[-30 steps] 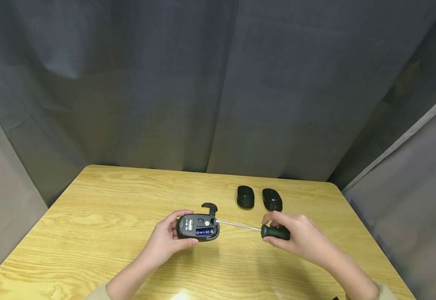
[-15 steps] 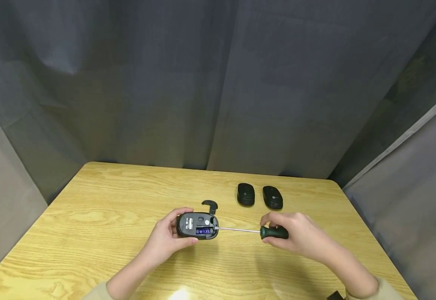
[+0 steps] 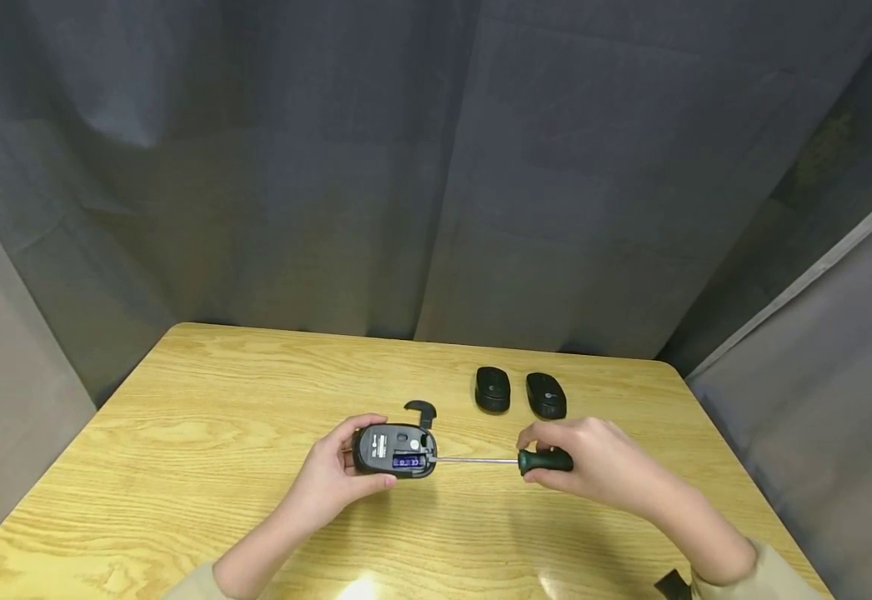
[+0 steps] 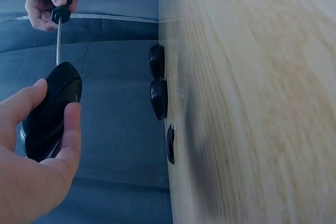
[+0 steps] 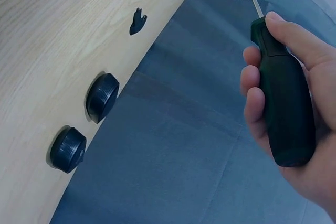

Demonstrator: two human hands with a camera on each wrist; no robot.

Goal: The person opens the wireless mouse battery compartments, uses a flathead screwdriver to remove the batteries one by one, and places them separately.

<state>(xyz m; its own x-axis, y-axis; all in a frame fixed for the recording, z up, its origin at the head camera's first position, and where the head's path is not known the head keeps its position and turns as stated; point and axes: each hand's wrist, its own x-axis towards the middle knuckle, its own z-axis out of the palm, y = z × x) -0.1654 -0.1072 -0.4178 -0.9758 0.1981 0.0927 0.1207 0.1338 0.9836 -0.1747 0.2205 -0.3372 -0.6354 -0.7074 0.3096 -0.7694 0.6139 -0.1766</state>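
Note:
My left hand (image 3: 333, 475) holds a black computer mouse (image 3: 383, 450) above the table, its underside turned up in the head view. The battery bay is uncovered, with a purple battery (image 3: 408, 461) inside. Between my right thumb and fingers is the dark green handle of a screwdriver (image 3: 546, 461); the right hand (image 3: 593, 462) grips it level. The metal shaft (image 3: 477, 460) points left, and its tip meets the mouse's end beside the bay. Exactly what the tip touches is too small to tell. A black battery cover (image 3: 423, 412) lies on the table just behind the mouse.
Two more black mice, a left one (image 3: 492, 390) and a right one (image 3: 546, 396), sit on the wooden table (image 3: 256, 383) toward the back. Dark curtains (image 3: 331, 167) hang behind the table. A small dark piece (image 3: 674, 585) shows by the right sleeve.
The screwdriver has swung from a slant to nearly level, and its tip has shifted from near the bay's upper corner toward the battery's end. My left hand keeps its hold on the mouse.

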